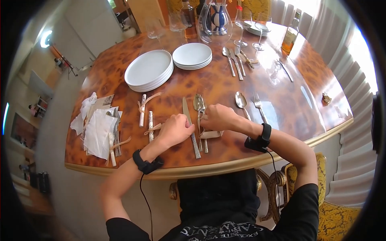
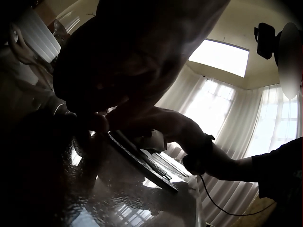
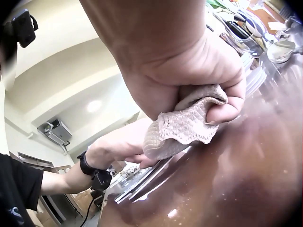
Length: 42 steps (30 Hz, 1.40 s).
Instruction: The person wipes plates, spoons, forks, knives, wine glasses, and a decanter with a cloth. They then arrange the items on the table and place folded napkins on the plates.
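In the head view, a knife (image 1: 195, 140), a spoon (image 1: 198, 103) and a fork lie side by side. My left hand (image 1: 175, 130) is at the knife's left side, fingers bent; whether it pinches the knife is unclear, and in the left wrist view the hand (image 2: 128, 61) is dark. Just right of the spoon and fork is my right hand (image 1: 221, 117). The right wrist view shows that hand (image 3: 189, 71) gripping a pale quilted cloth strip (image 3: 182, 127) between thumb and curled fingers. Part of the strip (image 1: 212, 134) extends below the hand, over the cutlery handles.
White plates (image 1: 148, 70) are stacked beyond the hands. Rolled pieces tied with ribbon (image 1: 142, 110) and white napkins (image 1: 100, 132) lie left. Another spoon (image 1: 241, 100) and fork (image 1: 257, 102) lie right. Glasses, bottles and a glass decanter (image 1: 205, 24) stand at the back.
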Available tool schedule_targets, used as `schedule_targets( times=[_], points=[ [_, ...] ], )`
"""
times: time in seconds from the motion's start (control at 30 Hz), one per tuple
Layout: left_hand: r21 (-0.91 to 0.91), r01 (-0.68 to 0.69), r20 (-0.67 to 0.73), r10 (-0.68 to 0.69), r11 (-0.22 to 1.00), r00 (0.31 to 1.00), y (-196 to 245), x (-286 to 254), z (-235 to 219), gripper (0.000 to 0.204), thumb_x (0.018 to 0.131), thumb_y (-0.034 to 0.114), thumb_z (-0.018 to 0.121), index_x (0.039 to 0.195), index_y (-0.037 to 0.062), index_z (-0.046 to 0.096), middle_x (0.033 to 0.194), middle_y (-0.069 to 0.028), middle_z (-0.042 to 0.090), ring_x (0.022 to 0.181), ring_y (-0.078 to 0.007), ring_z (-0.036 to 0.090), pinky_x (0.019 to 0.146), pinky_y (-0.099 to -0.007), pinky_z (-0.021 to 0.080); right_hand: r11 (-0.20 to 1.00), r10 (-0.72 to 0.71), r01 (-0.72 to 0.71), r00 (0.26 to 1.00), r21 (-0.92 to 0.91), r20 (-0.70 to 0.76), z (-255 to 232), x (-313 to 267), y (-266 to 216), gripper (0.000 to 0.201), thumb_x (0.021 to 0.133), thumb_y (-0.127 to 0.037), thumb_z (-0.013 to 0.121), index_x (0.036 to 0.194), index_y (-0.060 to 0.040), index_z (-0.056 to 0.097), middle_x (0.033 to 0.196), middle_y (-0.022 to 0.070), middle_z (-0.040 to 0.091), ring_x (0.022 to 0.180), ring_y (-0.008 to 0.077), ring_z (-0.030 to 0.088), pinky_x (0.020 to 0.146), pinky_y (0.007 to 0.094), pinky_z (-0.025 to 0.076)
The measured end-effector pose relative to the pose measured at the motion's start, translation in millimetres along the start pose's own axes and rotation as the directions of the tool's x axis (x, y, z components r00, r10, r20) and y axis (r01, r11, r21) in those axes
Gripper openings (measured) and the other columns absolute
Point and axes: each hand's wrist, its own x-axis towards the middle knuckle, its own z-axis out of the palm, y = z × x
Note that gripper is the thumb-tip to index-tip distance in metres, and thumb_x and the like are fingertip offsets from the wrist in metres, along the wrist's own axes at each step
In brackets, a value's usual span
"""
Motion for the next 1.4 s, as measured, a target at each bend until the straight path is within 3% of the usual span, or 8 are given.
schedule_targets(
  times=[0.23, 0.53, 0.6, 0.83, 0.93, 1.03, 1.17, 1.4],
  points=[
    [-0.049, 0.007, 0.000, -0.007, 0.999, 1.000, -2, -3, -2, 0.027, 0.079, 0.023, 0.065, 0.076, -0.0031, 0.064, 0.072, -0.0219, 0.066, 0.072, -0.0369, 0.067, 0.068, -0.0425, 0.052, 0.997, -0.042, 0.041, 0.999, -0.061, -0.017, 3, -2, -18, 0.038, 0.079, -0.034, 0.057, 0.081, 0.0030, 0.069, 0.082, 0.0257, 0.068, 0.081, 0.0423, 0.068, 0.076, 0.0475, 0.055],
    [-0.114, -0.014, -0.045, 0.009, 0.993, 0.999, -5, -21, -16, 0.024, 0.085, 0.025, 0.064, 0.083, 0.0005, 0.063, 0.065, -0.0146, 0.065, 0.063, -0.0280, 0.066, 0.058, -0.0386, 0.049, 0.992, -0.127, 0.125, 0.979, -0.022, -0.159, -17, -38, 7, 0.033, 0.084, -0.034, 0.059, 0.082, -0.0030, 0.069, 0.071, 0.0198, 0.066, 0.070, 0.0399, 0.064, 0.067, 0.0465, 0.051],
    [-0.141, -0.160, -0.159, 0.137, 0.977, 0.978, -6, -21, -12, 0.022, 0.089, 0.021, 0.063, 0.084, -0.0006, 0.061, 0.052, -0.0073, 0.056, 0.045, -0.0139, 0.050, 0.047, -0.0314, 0.038, 0.983, -0.178, 0.168, 0.971, -0.070, -0.161, -16, -44, 3, 0.033, 0.085, -0.034, 0.061, 0.086, -0.0027, 0.069, 0.072, 0.0201, 0.066, 0.070, 0.0400, 0.065, 0.066, 0.0464, 0.052],
    [-0.322, -0.009, -0.186, -0.055, 0.947, 0.981, -35, -45, -41, 0.015, 0.091, 0.014, 0.061, 0.090, -0.0009, 0.062, 0.058, -0.0078, 0.060, 0.051, -0.0139, 0.055, 0.052, -0.0291, 0.042, 0.954, -0.163, 0.178, 0.983, 0.242, -0.079, -59, -79, 2, 0.030, 0.088, -0.030, 0.061, 0.089, -0.0004, 0.067, 0.075, 0.0180, 0.067, 0.074, 0.0385, 0.066, 0.070, 0.0438, 0.052],
    [-0.199, -0.101, -0.239, 0.052, 0.975, 0.970, -29, -50, -42, 0.016, 0.090, 0.015, 0.061, 0.093, -0.0005, 0.063, 0.067, -0.0097, 0.064, 0.053, -0.0150, 0.056, 0.052, -0.0299, 0.043, 0.965, -0.166, 0.176, 0.984, 0.193, -0.067, -78, -79, 0, 0.024, 0.090, -0.025, 0.058, 0.098, -0.0038, 0.065, 0.077, 0.0181, 0.067, 0.074, 0.0370, 0.066, 0.067, 0.0443, 0.051],
    [-0.095, -0.226, -0.161, 0.209, 0.970, 0.965, -13, -47, -27, 0.018, 0.088, 0.014, 0.062, 0.101, 0.0018, 0.065, 0.080, -0.0087, 0.062, 0.068, -0.0189, 0.060, 0.062, -0.0323, 0.047, 0.903, -0.423, 0.426, 0.904, 0.058, -0.053, -52, -54, 7, 0.025, 0.090, -0.023, 0.058, 0.105, -0.0045, 0.063, 0.077, 0.0180, 0.067, 0.068, 0.0366, 0.065, 0.065, 0.0444, 0.051],
    [0.043, -0.363, -0.098, 0.366, 0.931, 0.926, -3, -42, -14, 0.024, 0.085, 0.013, 0.064, 0.107, 0.0024, 0.065, 0.091, -0.0085, 0.057, 0.088, -0.0254, 0.058, 0.075, -0.0379, 0.047, 0.935, -0.340, 0.350, 0.932, -0.063, 0.123, -29, -36, -17, 0.026, 0.088, -0.022, 0.054, 0.111, -0.0100, 0.061, 0.077, 0.0193, 0.067, 0.074, 0.0407, 0.065, 0.069, 0.0511, 0.051],
    [0.104, -0.433, -0.075, 0.441, 0.895, 0.894, -5, -34, -13, 0.032, 0.085, 0.012, 0.064, 0.114, -0.0017, 0.062, 0.119, -0.0121, 0.057, 0.112, -0.0300, 0.053, 0.095, -0.0403, 0.044, 0.874, -0.484, 0.475, 0.870, -0.102, -0.092, -2, -8, -3, 0.020, 0.087, -0.025, 0.057, 0.100, -0.0105, 0.062, 0.070, 0.0160, 0.065, 0.069, 0.0397, 0.064, 0.065, 0.0502, 0.051]
  ],
)
